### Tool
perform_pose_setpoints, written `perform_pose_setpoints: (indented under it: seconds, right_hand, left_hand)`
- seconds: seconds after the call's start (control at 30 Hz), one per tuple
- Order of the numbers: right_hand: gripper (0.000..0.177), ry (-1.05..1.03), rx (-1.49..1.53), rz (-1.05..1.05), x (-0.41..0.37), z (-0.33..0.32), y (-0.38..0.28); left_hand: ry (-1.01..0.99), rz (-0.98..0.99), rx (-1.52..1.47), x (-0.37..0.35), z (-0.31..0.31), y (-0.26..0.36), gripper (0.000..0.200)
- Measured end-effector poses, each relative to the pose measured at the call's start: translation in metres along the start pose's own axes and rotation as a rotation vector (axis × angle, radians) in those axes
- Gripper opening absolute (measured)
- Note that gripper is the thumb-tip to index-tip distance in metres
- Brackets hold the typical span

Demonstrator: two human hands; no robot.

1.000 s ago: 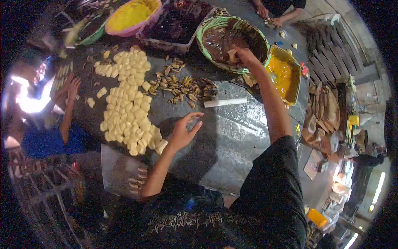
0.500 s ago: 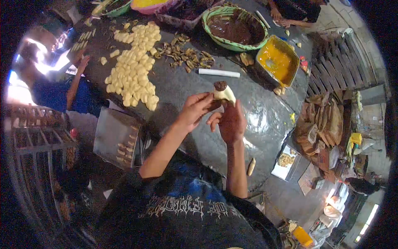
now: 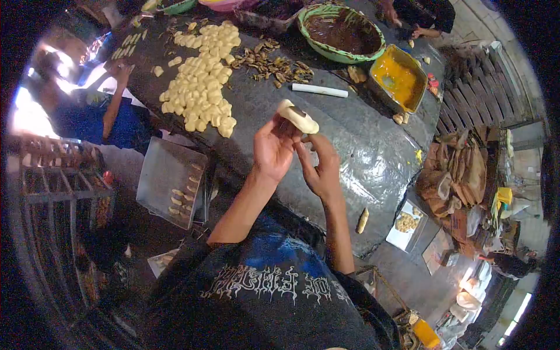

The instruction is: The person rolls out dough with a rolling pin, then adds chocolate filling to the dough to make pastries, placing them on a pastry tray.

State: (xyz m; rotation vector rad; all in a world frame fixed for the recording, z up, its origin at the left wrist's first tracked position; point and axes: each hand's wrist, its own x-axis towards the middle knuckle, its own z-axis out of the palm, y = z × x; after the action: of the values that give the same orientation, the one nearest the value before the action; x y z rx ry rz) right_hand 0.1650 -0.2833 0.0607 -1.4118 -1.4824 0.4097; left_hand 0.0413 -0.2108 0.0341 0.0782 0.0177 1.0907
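Head view, piece in hand: a pale dough piece [image 3: 302, 122] is resting in the left hand [image 3: 271, 154] above the worktop [image 3: 251, 108], with something dark showing along it.
Likely handling: it is looking light, soft and easily dented, perhaps a little slippery.
Where to hold: loose support from beneath, with fingertips along both sides, is seeming kinder than a pinch at the middle.
Left grip: palm turned up, fingers closing around the underside.
Right grip: the right hand [image 3: 324, 175] is hovering close under one end, thumb and fingers slightly parted; whether it is gripping, one cannot tell.
Surface: dark and shiny, carrying heaped dough lumps [image 3: 201, 84] towards the left edge, a white rod [image 3: 319, 90] mid-top, and a green basin [image 3: 350, 58] near the far edge.
Near right corner: a slim roll [image 3: 363, 220] is lying alone.
Room: a person in blue [image 3: 122, 122] is standing beyond the left edge; brown sacks [image 3: 458, 169] are slumping at right.
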Motion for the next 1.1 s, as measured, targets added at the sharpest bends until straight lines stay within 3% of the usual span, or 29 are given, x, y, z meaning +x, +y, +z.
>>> perform_pose_setpoints:
  seconds: [0.1,0.23,0.27,0.4,0.6,0.73,0.83,0.93,1.1]
  right_hand:
    - [0.033,-0.050,0.042,0.012,0.019,0.015,-0.008]
    - [0.035,-0.103,0.185,0.091,0.054,0.048,-0.012]
    - [0.033,-0.105,0.210,0.115,0.066,0.057,-0.014]
    - [0.028,-0.148,0.130,0.342,0.111,0.094,0.022]
    - [0.025,-0.107,-0.031,0.278,0.201,0.165,0.134]
    - [0.021,-0.193,-0.366,0.202,0.236,0.197,0.188]
    - [0.020,-0.144,-0.412,0.248,0.240,0.206,0.201]
    - [0.019,-0.225,-0.407,0.232,0.244,0.219,0.198]
    - [0.019,-0.385,-0.585,0.056,0.261,0.252,0.191]
  left_hand:
    - [0.142,0.001,-0.043,0.007,-0.005,0.023,0.032]
    - [-0.009,0.004,-0.035,0.028,-0.021,0.069,0.031]
    - [0.128,0.075,-0.053,0.033,-0.023,0.080,0.033]
    - [0.108,0.095,-0.169,0.061,-0.026,0.138,0.041]
    - [0.224,0.072,-0.214,0.098,-0.064,0.206,0.043]
    - [0.236,0.045,-0.290,0.116,-0.060,0.226,0.041]
    - [0.178,0.018,-0.343,0.129,-0.054,0.235,0.048]
    - [0.132,0.005,-0.345,0.139,-0.053,0.240,0.052]
    - [0.131,0.015,-0.242,0.149,-0.064,0.238,0.049]
